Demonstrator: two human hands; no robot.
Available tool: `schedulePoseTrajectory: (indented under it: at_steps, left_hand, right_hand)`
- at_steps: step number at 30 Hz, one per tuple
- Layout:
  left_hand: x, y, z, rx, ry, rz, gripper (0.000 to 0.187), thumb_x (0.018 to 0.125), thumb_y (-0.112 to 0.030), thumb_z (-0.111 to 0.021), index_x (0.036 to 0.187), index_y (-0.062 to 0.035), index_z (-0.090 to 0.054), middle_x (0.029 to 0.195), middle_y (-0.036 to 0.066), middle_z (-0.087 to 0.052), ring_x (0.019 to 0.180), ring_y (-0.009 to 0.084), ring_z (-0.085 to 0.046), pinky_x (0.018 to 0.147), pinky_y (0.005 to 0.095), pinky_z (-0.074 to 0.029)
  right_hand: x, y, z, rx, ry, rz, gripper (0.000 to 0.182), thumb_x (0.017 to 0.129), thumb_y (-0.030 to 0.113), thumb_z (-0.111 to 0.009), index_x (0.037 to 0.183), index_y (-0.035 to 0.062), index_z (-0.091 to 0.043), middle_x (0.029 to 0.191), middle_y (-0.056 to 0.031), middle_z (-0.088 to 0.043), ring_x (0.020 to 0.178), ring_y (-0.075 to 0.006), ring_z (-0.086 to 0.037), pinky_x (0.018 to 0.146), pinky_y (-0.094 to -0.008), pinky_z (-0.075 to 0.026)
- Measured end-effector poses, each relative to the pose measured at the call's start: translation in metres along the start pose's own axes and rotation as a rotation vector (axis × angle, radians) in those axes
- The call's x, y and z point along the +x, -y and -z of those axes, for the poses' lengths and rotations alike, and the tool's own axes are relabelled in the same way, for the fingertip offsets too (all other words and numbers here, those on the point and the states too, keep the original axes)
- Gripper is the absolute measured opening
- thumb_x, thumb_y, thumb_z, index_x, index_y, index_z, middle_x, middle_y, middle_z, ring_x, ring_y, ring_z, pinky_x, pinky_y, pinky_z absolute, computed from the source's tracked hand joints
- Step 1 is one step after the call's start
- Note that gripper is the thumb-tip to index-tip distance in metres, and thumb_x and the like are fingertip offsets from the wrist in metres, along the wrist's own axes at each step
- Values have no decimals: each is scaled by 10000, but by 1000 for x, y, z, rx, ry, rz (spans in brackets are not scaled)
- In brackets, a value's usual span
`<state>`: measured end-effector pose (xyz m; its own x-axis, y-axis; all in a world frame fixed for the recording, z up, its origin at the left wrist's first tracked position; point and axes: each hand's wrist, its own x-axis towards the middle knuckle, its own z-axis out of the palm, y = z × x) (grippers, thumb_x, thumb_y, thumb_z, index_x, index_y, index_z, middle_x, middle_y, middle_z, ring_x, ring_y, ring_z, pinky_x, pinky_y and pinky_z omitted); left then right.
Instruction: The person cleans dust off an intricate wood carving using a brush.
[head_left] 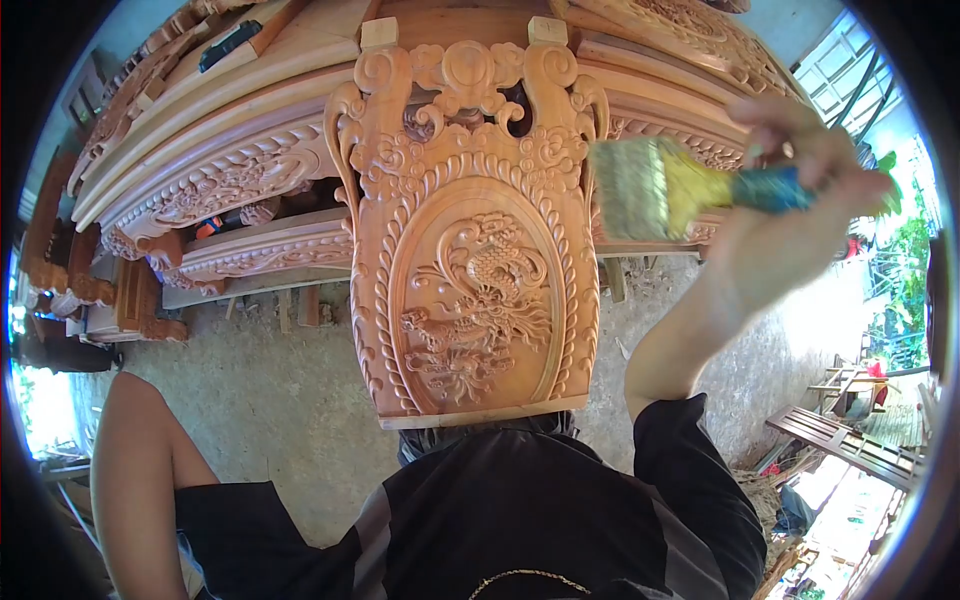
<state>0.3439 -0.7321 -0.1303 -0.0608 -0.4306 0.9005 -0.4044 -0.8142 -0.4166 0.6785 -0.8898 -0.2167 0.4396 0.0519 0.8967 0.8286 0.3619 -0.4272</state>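
Observation:
My right hand point(800, 175), raised to the right of the carved wooden panel point(385, 260), is closed round the handle of a wide flat brush point(680, 190). The brush is blurred by motion, with pale bristles pointing left, a yellow middle and a blue-green handle. Its bristle end is close to the panel's upper right edge in this view. A dragon carving point(490, 300) fills the oval in the panel's middle, ringed by a beaded border. The panel's lower edge reaches my body. My left hand is outside the picture.
Long carved wooden pieces point(230, 200) stretch behind the panel on both sides. A dark object point(230, 45) rests on the wood at upper left. Below lies a dusty concrete floor point(280, 400). A slatted wooden piece point(850, 445) is at lower right.

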Motion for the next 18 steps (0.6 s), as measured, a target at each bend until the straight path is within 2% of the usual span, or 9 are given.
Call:
schedulePoseTrajectory:
  at_steps: [4,7,9,12,13,14,16,17,18]
  left_hand:
    - [-3,-3,5,20,-21,-7,506,1084,-348,-319,1205,42,-618,1155,189,-655,1068,255,-615,920,403,-502]
    - [-7,-4,6,25,-44,-9,503,1086,-341,-318,1200,41,-624,1150,186,-659,1064,251,-617,917,399,-504]
    - [-9,-5,6,31,-64,-5,500,1087,-337,-318,1197,40,-628,1148,184,-661,1061,248,-619,915,396,-505]
    - [-14,-8,8,49,-90,-2,498,1090,-330,-317,1192,39,-635,1144,181,-665,1057,244,-621,912,391,-507]
    - [-14,-9,8,67,-114,-4,497,1090,-328,-317,1190,38,-637,1142,180,-666,1056,243,-622,911,390,-508]
    - [-17,-9,9,78,-133,-4,496,1091,-325,-316,1189,38,-639,1141,179,-668,1055,241,-622,910,388,-508]
    - [-28,-8,12,132,-233,25,494,1092,-321,-316,1185,37,-643,1138,177,-670,1052,239,-624,908,385,-510]
    - [-38,-7,14,173,-289,50,493,1093,-319,-315,1184,37,-646,1137,176,-671,1051,237,-625,907,384,-510]
    - [-57,-9,14,243,-356,120,493,1094,-316,-315,1182,36,-648,1136,175,-672,1049,236,-626,906,383,-511]
  right_hand:
    - [-9,-18,-22,-85,-70,-263,567,1081,562,-221,779,121,-411,726,-176,-674,489,-124,-448,433,-259,-319]
    - [-16,-30,-24,-102,-13,-482,587,1060,607,-246,831,105,-447,653,-118,-660,467,-107,-528,447,-204,-391]
    - [-19,-37,-24,-1,-16,-652,571,1041,618,-351,829,99,-457,625,-89,-642,471,-86,-526,462,-199,-397]
    - [-21,-54,-20,-65,15,-652,558,1023,610,-433,836,86,-478,609,-79,-634,479,-80,-530,470,-193,-409]
    - [-23,-58,-20,46,-49,-662,430,995,448,-630,823,74,-502,639,-74,-648,477,-85,-527,478,-189,-412]
    - [-25,-62,-21,52,-45,-659,430,995,448,-630,823,74,-502,639,-74,-648,477,-85,-527,478,-189,-412]
    - [-30,-72,-23,-8,-12,-525,328,907,207,-784,803,68,-506,700,-77,-674,527,-78,-572,500,-191,-442]
    - [-33,-76,-24,144,-38,-555,327,799,37,-851,802,44,-524,770,-70,-696,645,-63,-616,578,-197,-484]
    - [-38,-86,-23,151,-38,-549,327,799,37,-851,802,44,-524,770,-70,-696,645,-63,-616,578,-197,-484]
